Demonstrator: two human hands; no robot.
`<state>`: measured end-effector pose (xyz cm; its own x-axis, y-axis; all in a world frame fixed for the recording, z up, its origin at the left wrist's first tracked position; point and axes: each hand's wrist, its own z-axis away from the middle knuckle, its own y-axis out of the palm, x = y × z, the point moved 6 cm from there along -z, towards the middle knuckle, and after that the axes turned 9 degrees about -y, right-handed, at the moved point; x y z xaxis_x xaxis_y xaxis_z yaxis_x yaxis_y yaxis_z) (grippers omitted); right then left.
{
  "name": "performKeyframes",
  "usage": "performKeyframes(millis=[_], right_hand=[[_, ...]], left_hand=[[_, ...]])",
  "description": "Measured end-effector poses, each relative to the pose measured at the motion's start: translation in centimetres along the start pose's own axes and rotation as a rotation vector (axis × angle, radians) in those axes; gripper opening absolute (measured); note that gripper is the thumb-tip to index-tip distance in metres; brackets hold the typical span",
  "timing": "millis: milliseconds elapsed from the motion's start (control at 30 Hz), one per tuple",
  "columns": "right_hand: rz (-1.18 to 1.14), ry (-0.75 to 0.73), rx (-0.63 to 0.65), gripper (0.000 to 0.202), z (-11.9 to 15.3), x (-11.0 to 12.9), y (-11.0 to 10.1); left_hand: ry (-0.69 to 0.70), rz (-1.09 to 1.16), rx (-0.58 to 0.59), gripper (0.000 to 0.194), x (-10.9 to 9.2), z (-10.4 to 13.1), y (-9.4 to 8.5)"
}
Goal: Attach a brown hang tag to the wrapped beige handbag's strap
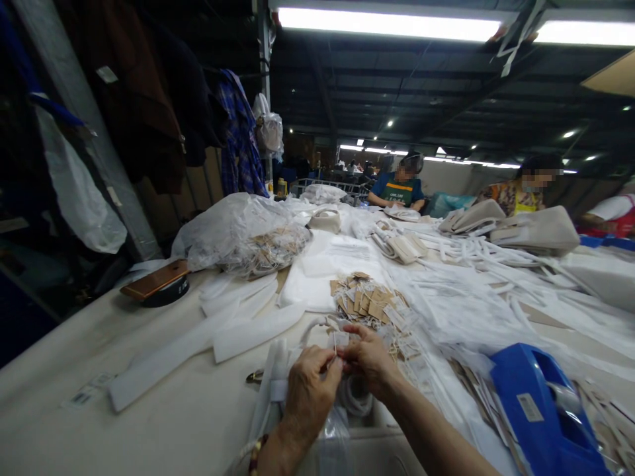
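Observation:
Both my hands meet near the bottom centre, over a pale bag (381,439) with a coiled light strap (355,395). My left hand (311,383) pinches a thin white string (335,344). Close beside it on the right, my right hand (370,357) has its fingers pressed together on the same string, by a small white tag (341,339). Just beyond the hands lies a heap of brown cardboard tags (370,301) with strings. The fingertips partly hide the string's lower end.
A blue tape dispenser (546,410) stands at the right. White foam strips (198,344) and a brown-topped black object (161,284) lie left. Plastic-wrapped tags (243,238) sit farther back. Two people (399,185) work across the table, with another partly visible at the right edge.

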<state>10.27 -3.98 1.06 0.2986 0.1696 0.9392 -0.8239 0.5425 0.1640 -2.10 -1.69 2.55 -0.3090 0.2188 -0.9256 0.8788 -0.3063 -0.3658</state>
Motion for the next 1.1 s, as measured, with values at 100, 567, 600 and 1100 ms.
performKeyframes(millis=[100,567,600,1100], right_hand=[[-0.010,-0.021,-0.004,0.054,0.1,0.1,0.6],[-0.023,-0.073,0.132,0.072,0.3,0.2,0.8],[-0.008,-0.090,0.147,0.070,0.4,0.2,0.8],[0.544,-0.286,0.421,0.043,-1.7,2.6,0.0]], left_hand=[[0.051,-0.238,-0.030,0.025,-0.2,0.7,0.4],[0.168,-0.468,-0.307,0.022,-4.3,2.6,-0.4],[-0.014,-0.371,-0.258,0.022,-3.4,0.8,-1.2],[-0.575,0.338,0.061,0.031,2.3,-3.2,1.2]])
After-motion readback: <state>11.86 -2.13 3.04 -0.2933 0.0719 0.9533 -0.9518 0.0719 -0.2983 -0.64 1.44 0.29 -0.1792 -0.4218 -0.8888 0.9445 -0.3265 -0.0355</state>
